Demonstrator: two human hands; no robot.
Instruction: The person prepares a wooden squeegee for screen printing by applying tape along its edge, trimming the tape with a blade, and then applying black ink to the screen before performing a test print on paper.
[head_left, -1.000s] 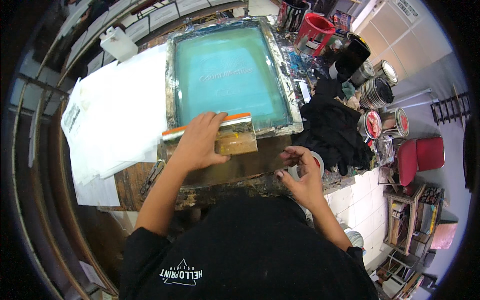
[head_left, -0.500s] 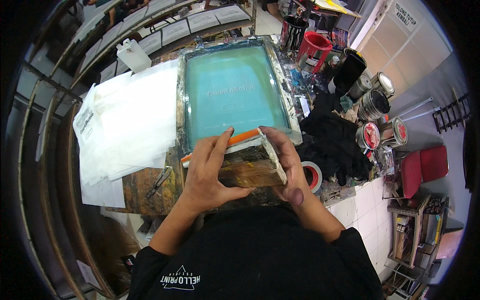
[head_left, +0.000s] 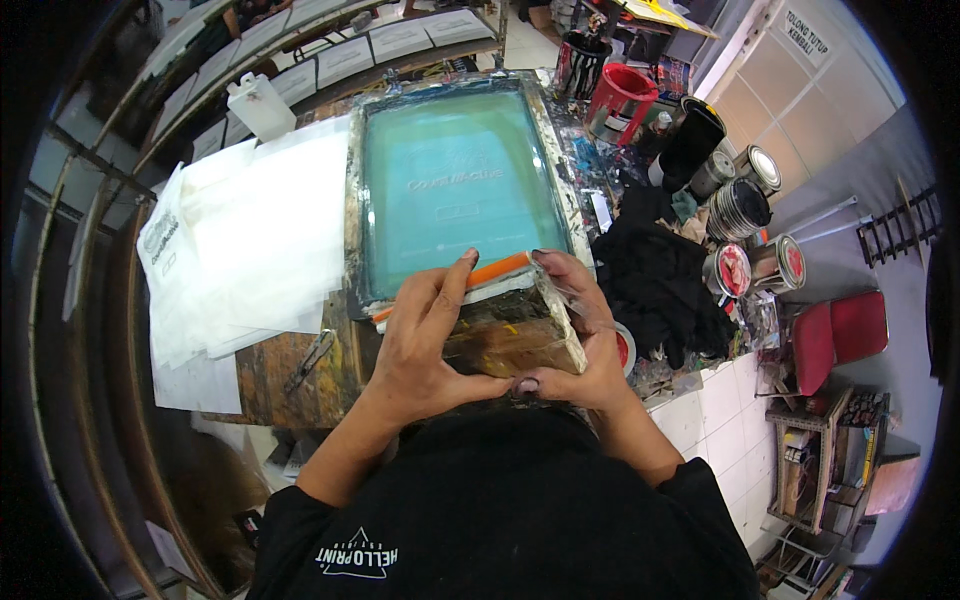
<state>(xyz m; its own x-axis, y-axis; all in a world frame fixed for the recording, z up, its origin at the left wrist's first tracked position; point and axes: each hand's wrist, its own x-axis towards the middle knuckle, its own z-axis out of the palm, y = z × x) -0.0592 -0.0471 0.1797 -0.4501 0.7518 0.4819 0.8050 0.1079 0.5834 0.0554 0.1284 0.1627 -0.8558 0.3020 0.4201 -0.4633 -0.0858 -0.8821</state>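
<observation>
Head view, items as they stand:

Squeegee [head_left: 515, 345], one: brown wooden body, stained, with an orange blade [head_left: 500, 268] along its far edge. It lies between your two hands, slanted so that its right end sits farther from you than its left, in front of the near end of the framed screen. Whether it touches the frame, you cannot tell from here.

Left hand [head_left: 425, 345]: closed about the squeegee's left part; fingers over the far side by the blade, thumb laid along the lower wooden edge. The blade's left tip shows beyond your fingers.

Right hand [head_left: 598, 365]: wrapped around the squeegee's right end; fingers at the far corner, thumb under the near corner, its tip just beside your left thumb. The pale, caked end face shows inside this grip.

Framed screen [head_left: 450, 140]: blue-green mesh, crusted frame, flat on the worktable [head_left: 270, 375] beyond your hands.

To your left: white sheets [head_left: 260, 240], loosely stacked beside the frame; a small metal tool [head_left: 312, 360] near them; a white jug [head_left: 262, 108] farther off.

To your right: a roll of tape [head_left: 626, 350], partly hidden behind your hand; black cloth [head_left: 665, 280], heaped; a red bucket [head_left: 620, 105], paint-smeared.
</observation>
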